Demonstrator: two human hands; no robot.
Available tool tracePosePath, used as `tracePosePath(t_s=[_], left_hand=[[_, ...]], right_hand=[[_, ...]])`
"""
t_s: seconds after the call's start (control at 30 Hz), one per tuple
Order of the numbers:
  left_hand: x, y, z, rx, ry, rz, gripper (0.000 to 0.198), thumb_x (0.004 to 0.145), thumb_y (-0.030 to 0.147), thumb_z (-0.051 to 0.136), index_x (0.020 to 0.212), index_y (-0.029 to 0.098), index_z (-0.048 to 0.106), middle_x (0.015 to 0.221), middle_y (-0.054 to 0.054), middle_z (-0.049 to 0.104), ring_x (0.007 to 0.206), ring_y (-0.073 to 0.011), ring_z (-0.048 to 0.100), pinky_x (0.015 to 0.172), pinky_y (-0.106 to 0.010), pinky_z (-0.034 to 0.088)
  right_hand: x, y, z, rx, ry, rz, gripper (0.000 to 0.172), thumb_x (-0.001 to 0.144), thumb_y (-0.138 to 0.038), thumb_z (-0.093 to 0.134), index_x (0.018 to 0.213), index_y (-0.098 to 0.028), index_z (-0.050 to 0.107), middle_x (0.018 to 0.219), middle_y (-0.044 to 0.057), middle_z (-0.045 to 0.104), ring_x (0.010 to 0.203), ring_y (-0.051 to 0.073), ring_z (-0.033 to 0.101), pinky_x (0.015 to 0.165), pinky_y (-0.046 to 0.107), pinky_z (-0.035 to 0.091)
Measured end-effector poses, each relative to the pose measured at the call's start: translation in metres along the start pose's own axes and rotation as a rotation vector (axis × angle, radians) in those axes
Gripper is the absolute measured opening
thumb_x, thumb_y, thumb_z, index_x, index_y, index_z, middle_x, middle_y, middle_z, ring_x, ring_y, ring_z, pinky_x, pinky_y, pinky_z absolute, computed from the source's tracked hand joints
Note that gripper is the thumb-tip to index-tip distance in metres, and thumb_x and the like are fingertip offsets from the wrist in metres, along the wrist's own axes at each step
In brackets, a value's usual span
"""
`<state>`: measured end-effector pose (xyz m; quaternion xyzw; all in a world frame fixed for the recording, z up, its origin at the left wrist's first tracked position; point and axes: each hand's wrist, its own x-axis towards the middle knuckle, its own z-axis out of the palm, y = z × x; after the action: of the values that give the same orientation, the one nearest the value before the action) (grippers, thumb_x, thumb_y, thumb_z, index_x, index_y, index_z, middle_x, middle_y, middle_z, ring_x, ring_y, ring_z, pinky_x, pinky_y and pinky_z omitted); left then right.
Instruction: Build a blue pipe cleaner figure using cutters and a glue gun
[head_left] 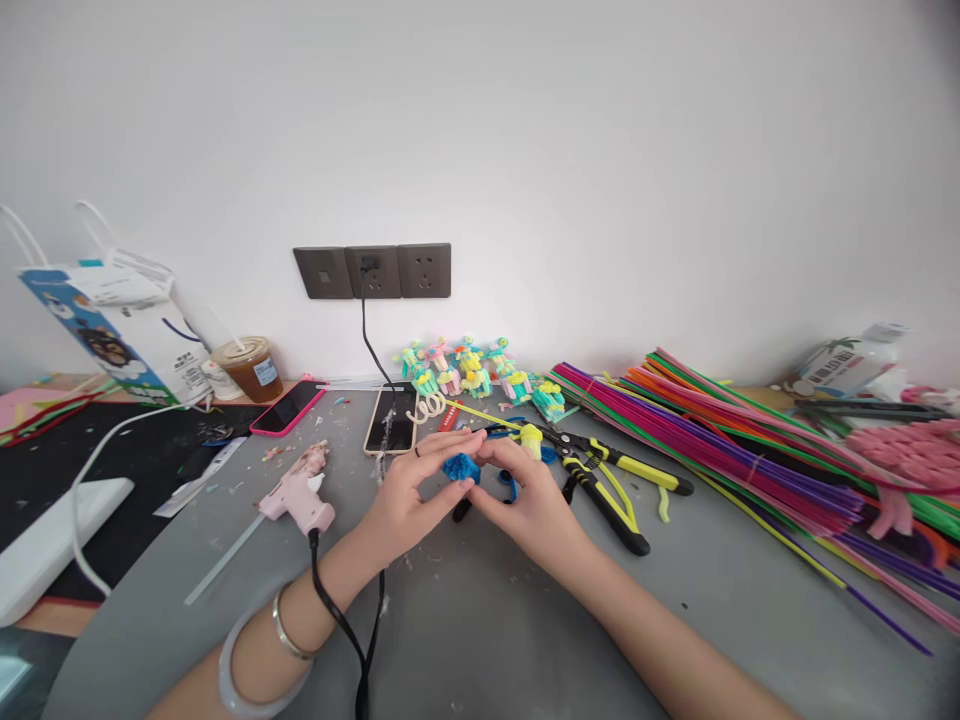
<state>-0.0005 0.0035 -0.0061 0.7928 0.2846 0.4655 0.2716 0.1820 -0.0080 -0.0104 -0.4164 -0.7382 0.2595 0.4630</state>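
A small blue fuzzy piece (pixel 460 467), which looks like coiled pipe cleaner, sits between my two hands above the grey table. My left hand (pixel 424 480) pinches it from the left with thumb and fingers. From the right, my right hand (pixel 529 490) closes on it too, the fingertips of both hands nearly meeting. Just beyond the right hand lie a yellow fuzzy piece (pixel 531 440) and black-and-yellow pliers (pixel 600 480). A blue curl (pixel 508 488) shows partly behind the right hand's fingers.
A pink glue gun (pixel 300 495) with a black cord lies left of my hands. Phones (pixel 390 418), finished pipe-cleaner figures (pixel 472 370) and a drink cup (pixel 251 368) stand toward the wall. Bundles of coloured pipe cleaners (pixel 720 450) spread over the right side.
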Motion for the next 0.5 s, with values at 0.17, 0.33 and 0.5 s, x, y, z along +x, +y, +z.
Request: tracePosePath(t_s=[0.17,0.33,0.5], left_hand=[[-0.0004,-0.0008,0.0003,-0.038,-0.005,-0.028,0.036,0.093,0.022,0.062,0.127,0.026,0.068,0.133,-0.008,0.068,0.128,-0.0257,0.059,0.113,-0.043,0.044],[-0.0002,-0.0015,-0.0001,-0.238,-0.003,-0.187,0.032,0.092,0.026,0.063,0.124,0.023,0.069,0.134,-0.010,0.066,0.129,-0.0268,0.057,0.111,-0.042,0.045],[0.0039,-0.0018,-0.0028,-0.328,0.063,-0.271,0.029,0.085,0.029,0.072,0.113,0.021,0.074,0.120,-0.011,0.068,0.122,-0.0276,0.059,0.103,-0.038,0.049]], right_hand=[[0.0010,-0.0019,-0.0002,0.037,-0.011,0.043,0.015,0.080,-0.023,0.061,0.093,-0.021,0.066,0.091,0.005,0.068,0.089,0.024,0.060,0.084,0.038,0.042],[0.0043,-0.0033,-0.0013,0.284,-0.088,0.146,0.018,0.083,-0.028,0.065,0.099,-0.020,0.063,0.097,0.005,0.070,0.092,0.022,0.063,0.087,0.037,0.044],[0.0053,0.0008,-0.0060,0.538,-0.206,0.320,0.034,0.083,-0.036,0.071,0.107,-0.023,0.050,0.091,0.003,0.072,0.082,0.019,0.062,0.077,0.032,0.043]])
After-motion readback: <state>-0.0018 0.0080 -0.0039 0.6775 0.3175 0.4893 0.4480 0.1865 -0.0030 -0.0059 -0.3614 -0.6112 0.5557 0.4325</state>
